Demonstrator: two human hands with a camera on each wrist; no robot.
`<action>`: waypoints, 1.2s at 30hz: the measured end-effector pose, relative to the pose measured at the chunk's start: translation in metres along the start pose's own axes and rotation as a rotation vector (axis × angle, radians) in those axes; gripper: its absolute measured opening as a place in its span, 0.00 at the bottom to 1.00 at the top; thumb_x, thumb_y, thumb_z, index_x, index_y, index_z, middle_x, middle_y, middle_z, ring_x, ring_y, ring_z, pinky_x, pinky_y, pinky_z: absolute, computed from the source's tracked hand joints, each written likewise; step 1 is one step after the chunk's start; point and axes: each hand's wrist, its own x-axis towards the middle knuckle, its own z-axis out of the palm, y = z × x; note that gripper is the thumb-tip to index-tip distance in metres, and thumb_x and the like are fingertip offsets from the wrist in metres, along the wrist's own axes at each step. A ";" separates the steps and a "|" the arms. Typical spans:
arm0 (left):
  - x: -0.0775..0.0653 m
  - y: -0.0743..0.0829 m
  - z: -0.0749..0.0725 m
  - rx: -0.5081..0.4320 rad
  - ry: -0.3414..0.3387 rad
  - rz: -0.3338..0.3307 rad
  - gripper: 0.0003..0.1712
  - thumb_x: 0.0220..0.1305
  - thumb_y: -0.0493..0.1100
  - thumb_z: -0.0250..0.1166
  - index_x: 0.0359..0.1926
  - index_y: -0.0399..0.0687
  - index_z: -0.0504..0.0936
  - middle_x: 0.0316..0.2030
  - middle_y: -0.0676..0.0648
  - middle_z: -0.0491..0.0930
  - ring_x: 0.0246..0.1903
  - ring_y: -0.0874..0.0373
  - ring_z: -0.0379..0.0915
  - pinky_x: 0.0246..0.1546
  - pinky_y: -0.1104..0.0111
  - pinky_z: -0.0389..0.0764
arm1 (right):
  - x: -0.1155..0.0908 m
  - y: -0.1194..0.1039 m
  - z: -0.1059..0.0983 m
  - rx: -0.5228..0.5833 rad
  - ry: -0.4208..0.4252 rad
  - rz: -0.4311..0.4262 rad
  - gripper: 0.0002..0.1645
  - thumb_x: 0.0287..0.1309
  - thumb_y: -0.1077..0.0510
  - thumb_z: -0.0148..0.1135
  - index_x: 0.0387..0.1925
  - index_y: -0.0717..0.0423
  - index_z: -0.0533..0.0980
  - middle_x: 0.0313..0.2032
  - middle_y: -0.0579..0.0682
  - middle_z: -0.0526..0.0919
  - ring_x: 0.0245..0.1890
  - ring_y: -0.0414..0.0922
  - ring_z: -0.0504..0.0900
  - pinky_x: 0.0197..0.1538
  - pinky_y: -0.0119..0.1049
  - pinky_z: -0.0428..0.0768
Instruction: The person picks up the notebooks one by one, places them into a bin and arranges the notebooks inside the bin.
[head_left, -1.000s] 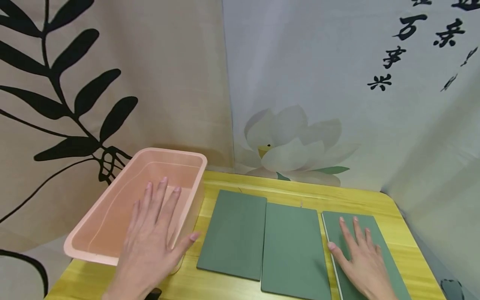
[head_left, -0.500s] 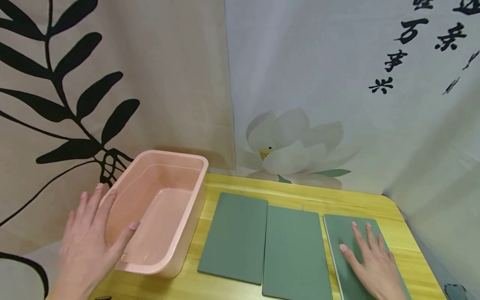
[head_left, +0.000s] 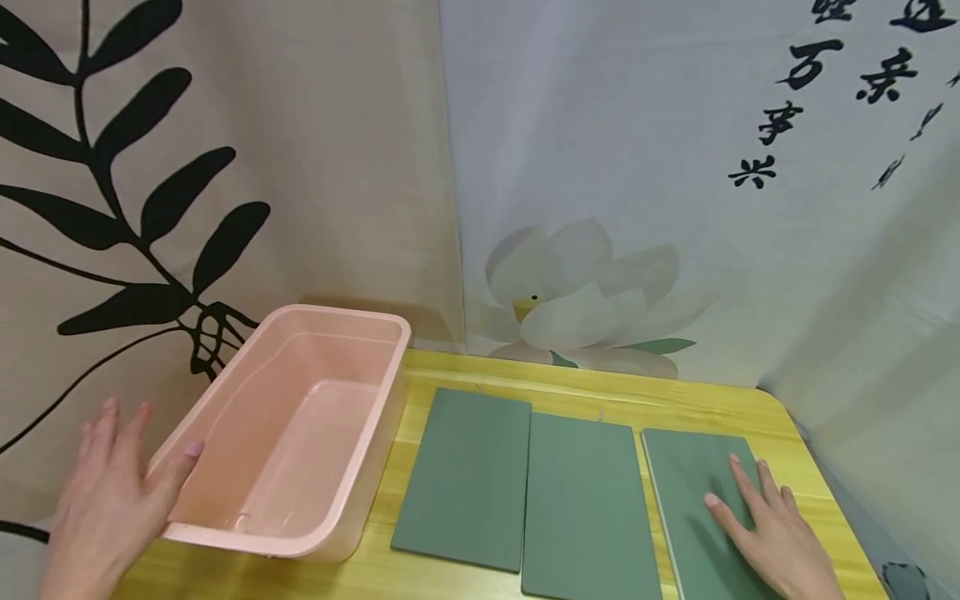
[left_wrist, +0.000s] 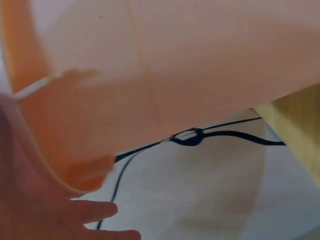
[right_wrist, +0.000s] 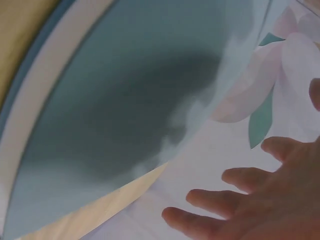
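My left hand point(head_left: 112, 492) is at the left side of a pink plastic tub point(head_left: 375, 433), fingers spread and straight, the thumb over the tub's rim. In the left wrist view the tub's wall point(left_wrist: 200, 60) fills the upper part, with the fingers point(left_wrist: 95, 211) extended below it. On the right, my right hand point(head_left: 780, 533) hovers over a green notebook point(head_left: 697, 467) with a pale page edge, fingers loosely spread and holding nothing. The right wrist view shows the notebook's cover point(right_wrist: 125, 115) with a hand's shadow on it, and the fingers apart from it.
Two flat green rectangular pieces, a left one point(head_left: 465, 475) and a middle one point(head_left: 588, 508), lie side by side on the yellow wooden table point(head_left: 420, 371). Curtains point(head_left: 600, 125) with a printed plant, lotus and black characters hang close behind. The tub's left side overhangs the table.
My left hand has moved left, from over the tub to its outer left side. The tub's near end has swung rightward. My right hand has shifted slightly right over the notebook.
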 end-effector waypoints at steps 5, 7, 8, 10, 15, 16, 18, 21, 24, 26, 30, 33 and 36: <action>0.001 -0.009 0.008 -0.031 -0.043 0.001 0.49 0.79 0.60 0.51 0.78 0.25 0.44 0.78 0.26 0.26 0.75 0.22 0.20 0.66 0.22 0.34 | 0.004 0.015 0.002 0.012 -0.084 0.027 0.65 0.70 0.21 0.44 0.79 0.70 0.42 0.69 0.89 0.39 0.65 0.89 0.43 0.63 0.83 0.49; 0.002 -0.012 0.011 -0.052 -0.052 0.024 0.48 0.80 0.58 0.51 0.77 0.23 0.45 0.78 0.26 0.26 0.74 0.21 0.20 0.66 0.23 0.32 | 0.006 0.021 0.004 0.016 -0.125 0.042 0.67 0.68 0.20 0.45 0.78 0.73 0.43 0.68 0.91 0.38 0.65 0.89 0.44 0.63 0.83 0.50; 0.001 -0.013 0.012 -0.063 -0.061 0.033 0.48 0.80 0.58 0.51 0.77 0.23 0.45 0.78 0.26 0.25 0.74 0.22 0.19 0.67 0.23 0.31 | 0.007 0.024 0.004 0.017 -0.147 0.052 0.69 0.67 0.19 0.46 0.78 0.74 0.44 0.68 0.91 0.38 0.65 0.89 0.46 0.62 0.83 0.52; 0.001 -0.016 0.014 -0.087 -0.085 0.064 0.46 0.80 0.55 0.50 0.77 0.23 0.45 0.79 0.27 0.25 0.75 0.23 0.18 0.67 0.24 0.29 | 0.008 0.029 0.006 0.003 -0.182 0.075 0.71 0.64 0.18 0.47 0.77 0.76 0.47 0.67 0.92 0.41 0.64 0.88 0.50 0.59 0.82 0.60; 0.004 -0.017 0.014 -0.081 -0.176 0.060 0.45 0.82 0.56 0.47 0.79 0.28 0.41 0.79 0.28 0.25 0.76 0.25 0.19 0.66 0.23 0.33 | 0.009 0.038 0.010 -0.033 -0.227 0.147 0.75 0.56 0.14 0.52 0.74 0.77 0.53 0.64 0.91 0.51 0.59 0.86 0.63 0.50 0.73 0.74; 0.004 -0.016 0.014 -0.070 -0.198 0.051 0.46 0.82 0.57 0.46 0.80 0.29 0.40 0.79 0.28 0.26 0.76 0.25 0.20 0.65 0.22 0.34 | 0.009 0.038 0.010 -0.043 -0.222 0.152 0.75 0.55 0.14 0.54 0.73 0.77 0.55 0.63 0.91 0.55 0.57 0.86 0.66 0.49 0.71 0.75; 0.006 -0.015 0.012 -0.050 -0.236 0.033 0.46 0.82 0.59 0.44 0.80 0.31 0.39 0.78 0.26 0.28 0.75 0.23 0.23 0.63 0.20 0.38 | 0.009 0.038 0.009 -0.061 -0.216 0.161 0.76 0.52 0.14 0.56 0.72 0.78 0.56 0.58 0.90 0.62 0.51 0.82 0.72 0.46 0.68 0.78; 0.006 -0.014 0.010 -0.021 -0.283 0.012 0.46 0.82 0.61 0.43 0.81 0.34 0.37 0.78 0.24 0.32 0.74 0.19 0.30 0.59 0.19 0.44 | 0.012 0.038 0.005 -0.081 -0.218 0.155 0.77 0.50 0.14 0.59 0.71 0.79 0.58 0.50 0.87 0.69 0.43 0.75 0.77 0.43 0.64 0.80; 0.007 -0.013 0.010 -0.013 -0.287 0.016 0.46 0.82 0.60 0.44 0.81 0.35 0.38 0.77 0.22 0.38 0.71 0.16 0.39 0.56 0.19 0.49 | 0.015 0.040 0.000 -0.067 -0.245 0.157 0.78 0.48 0.14 0.61 0.71 0.79 0.57 0.45 0.84 0.70 0.40 0.70 0.78 0.39 0.59 0.80; 0.007 -0.013 0.011 -0.013 -0.279 0.023 0.45 0.82 0.60 0.45 0.81 0.35 0.40 0.77 0.21 0.41 0.69 0.14 0.43 0.56 0.19 0.51 | 0.017 0.042 -0.002 -0.040 -0.259 0.163 0.78 0.48 0.15 0.62 0.72 0.78 0.55 0.44 0.83 0.70 0.39 0.68 0.77 0.38 0.57 0.79; 0.007 -0.014 0.012 -0.011 -0.263 0.039 0.45 0.82 0.59 0.46 0.82 0.36 0.42 0.77 0.22 0.43 0.70 0.15 0.44 0.56 0.19 0.52 | 0.022 0.051 -0.005 0.057 -0.297 0.133 0.74 0.55 0.21 0.65 0.74 0.77 0.49 0.45 0.85 0.67 0.40 0.67 0.76 0.39 0.56 0.80; 0.006 -0.014 0.012 -0.006 -0.268 0.034 0.45 0.82 0.60 0.46 0.82 0.37 0.41 0.77 0.23 0.42 0.70 0.16 0.43 0.55 0.19 0.51 | 0.028 0.059 -0.006 0.125 -0.332 0.089 0.70 0.61 0.27 0.65 0.74 0.78 0.45 0.54 0.91 0.63 0.48 0.76 0.75 0.43 0.59 0.81; 0.005 -0.015 0.013 -0.010 -0.271 0.037 0.45 0.82 0.59 0.46 0.82 0.38 0.40 0.78 0.24 0.40 0.71 0.16 0.41 0.55 0.19 0.51 | 0.032 0.065 -0.004 0.184 -0.368 0.076 0.70 0.63 0.30 0.66 0.75 0.78 0.41 0.62 0.93 0.55 0.57 0.82 0.69 0.48 0.61 0.81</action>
